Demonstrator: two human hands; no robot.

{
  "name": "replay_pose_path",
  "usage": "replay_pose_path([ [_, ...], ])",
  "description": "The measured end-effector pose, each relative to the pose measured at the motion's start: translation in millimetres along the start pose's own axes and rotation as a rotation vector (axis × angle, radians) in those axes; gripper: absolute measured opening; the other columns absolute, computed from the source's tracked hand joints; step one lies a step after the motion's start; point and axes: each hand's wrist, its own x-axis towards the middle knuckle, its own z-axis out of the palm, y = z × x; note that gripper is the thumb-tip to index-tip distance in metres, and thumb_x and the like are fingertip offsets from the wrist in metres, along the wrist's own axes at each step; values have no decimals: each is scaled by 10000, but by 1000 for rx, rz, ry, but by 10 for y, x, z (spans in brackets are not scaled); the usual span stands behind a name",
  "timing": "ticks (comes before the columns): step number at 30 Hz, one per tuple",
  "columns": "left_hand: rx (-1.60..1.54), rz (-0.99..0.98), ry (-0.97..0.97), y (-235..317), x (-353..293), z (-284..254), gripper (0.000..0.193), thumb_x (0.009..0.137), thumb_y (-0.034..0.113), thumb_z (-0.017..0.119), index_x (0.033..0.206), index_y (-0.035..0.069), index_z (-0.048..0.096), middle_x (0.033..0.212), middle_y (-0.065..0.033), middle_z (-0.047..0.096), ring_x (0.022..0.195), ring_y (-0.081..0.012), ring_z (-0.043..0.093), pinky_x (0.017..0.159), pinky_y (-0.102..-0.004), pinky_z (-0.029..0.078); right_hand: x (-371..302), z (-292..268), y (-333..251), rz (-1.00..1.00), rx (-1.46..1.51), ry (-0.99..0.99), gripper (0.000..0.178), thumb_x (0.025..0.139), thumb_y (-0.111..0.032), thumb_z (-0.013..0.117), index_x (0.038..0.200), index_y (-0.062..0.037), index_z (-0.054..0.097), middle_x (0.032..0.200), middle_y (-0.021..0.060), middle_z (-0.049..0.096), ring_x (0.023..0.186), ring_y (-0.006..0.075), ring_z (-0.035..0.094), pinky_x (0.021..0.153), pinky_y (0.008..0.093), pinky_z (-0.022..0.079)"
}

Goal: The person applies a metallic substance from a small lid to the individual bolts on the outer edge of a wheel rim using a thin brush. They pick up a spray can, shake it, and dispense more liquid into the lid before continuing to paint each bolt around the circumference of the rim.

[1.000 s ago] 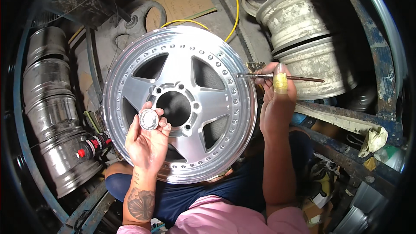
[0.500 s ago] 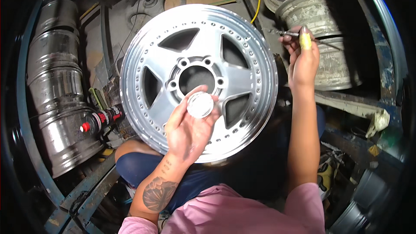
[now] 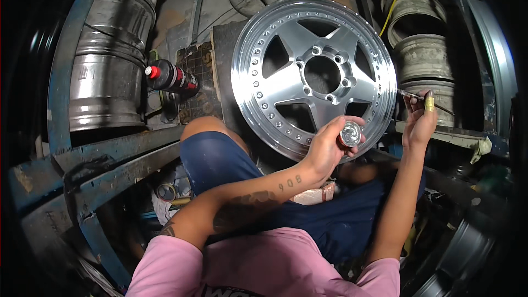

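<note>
A large silver five-spoke alloy wheel (image 3: 327, 111) lies in front of me, its rim ringed with small bolts. My left hand (image 3: 323, 151) is closed around a small round cup (image 3: 351, 133) with shiny silver inside, held above the wheel's near right rim. To the right of the wheel, my right hand (image 3: 419, 127) pinches a thin dark stick-like tool (image 3: 411, 95); one end points at the rim. Whether that end has bristles is too small to tell. Yellow tape wraps one finger of this hand.
A black bottle with a red cap (image 3: 171, 77) lies left of the wheel. Metal wheel barrels (image 3: 110, 88) are stacked at the left, and dull rims (image 3: 426, 58) at the right. Blue metal frame bars (image 3: 132, 151) run along the left. A yellow cable (image 3: 394, 6) hangs at the back right.
The view has shifted, so the wheel now sits further right. My left hand with the cup has moved to the wheel's near right rim, and the right hand's tool is closer to the rim.
</note>
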Motion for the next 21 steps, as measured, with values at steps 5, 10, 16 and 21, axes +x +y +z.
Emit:
replay_pose_path([
  [5,5,153,69,346,-18,-174,407,1015,310,337,1174,-10,532,930,-110,603,754,-144,530,694,-270,436,-204,-134,-4,19,-54,44,274,996,-278,484,938,-28,580,768,40,566,734,141,549,804,333,476],
  [10,59,644,316,1154,-53,-447,432,1003,333,347,1175,-12,542,939,-111,603,748,-154,538,687,-267,437,75,-349,-7,138,-210,-43,249,977,-300,522,943,-60,581,748,27,564,733,145,555,786,326,470],
  [16,86,870,714,1315,-309,-894,469,1006,379,298,1126,43,603,850,-70,630,718,-138,506,679,-242,420,530,-442,320,372,-277,-22,286,953,-340,547,851,-75,587,637,20,557,614,166,558,646,304,426],
  [21,28,971,722,987,-263,-1088,468,1002,369,308,1119,12,587,848,-85,625,724,-153,528,651,-245,419,858,-469,543,434,-115,-163,264,949,-327,562,875,-75,581,626,1,542,569,117,514,595,246,421],
])
